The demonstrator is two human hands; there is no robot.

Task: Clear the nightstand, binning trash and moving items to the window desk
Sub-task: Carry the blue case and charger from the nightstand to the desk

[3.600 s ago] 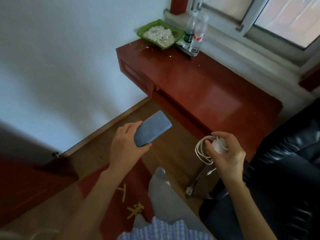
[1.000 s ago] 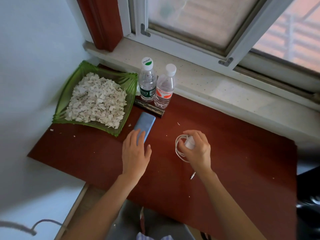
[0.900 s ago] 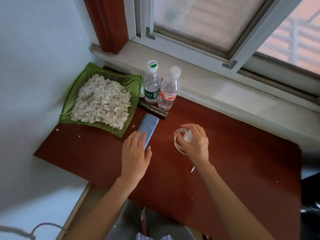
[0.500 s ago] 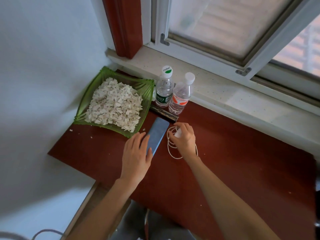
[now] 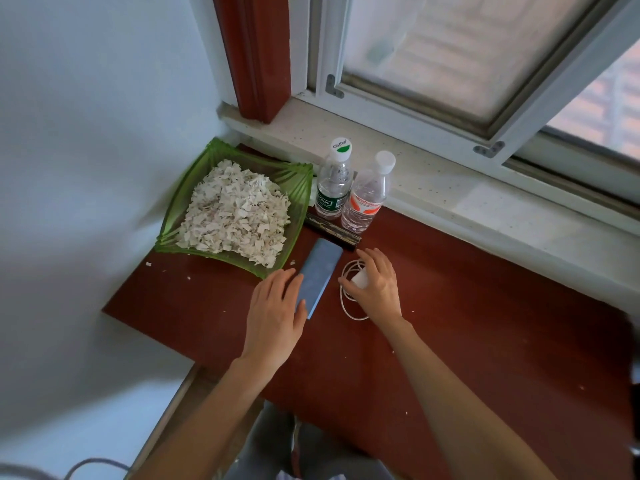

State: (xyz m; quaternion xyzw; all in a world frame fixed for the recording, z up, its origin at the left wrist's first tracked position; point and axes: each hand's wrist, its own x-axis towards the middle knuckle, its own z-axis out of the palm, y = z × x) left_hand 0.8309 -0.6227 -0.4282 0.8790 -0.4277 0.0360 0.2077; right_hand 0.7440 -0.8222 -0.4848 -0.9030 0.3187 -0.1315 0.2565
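Observation:
A flat blue-grey case [image 5: 320, 270] lies on the red-brown window desk [image 5: 467, 334], just right of the green tray. My left hand [image 5: 277, 313] rests on its near end, fingers laid over it. Right of the case sits a white charger [image 5: 360, 279] with its coiled white cable [image 5: 346, 299] on the desk. My right hand [image 5: 377, 285] covers the charger, fingers curled around it.
A green tray [image 5: 298, 188] heaped with white paper scraps fills the desk's far left corner. Two water bottles [image 5: 334, 183] [image 5: 367, 195] stand by the pale window sill [image 5: 485, 202], a dark strip [image 5: 332, 230] lying before them. White wall on the left; scraps dot the desk.
Both hands carried the case and charger from over the floor to the desk. Over the last second they slid them toward the bottles and tray; the cable now lies on the desk.

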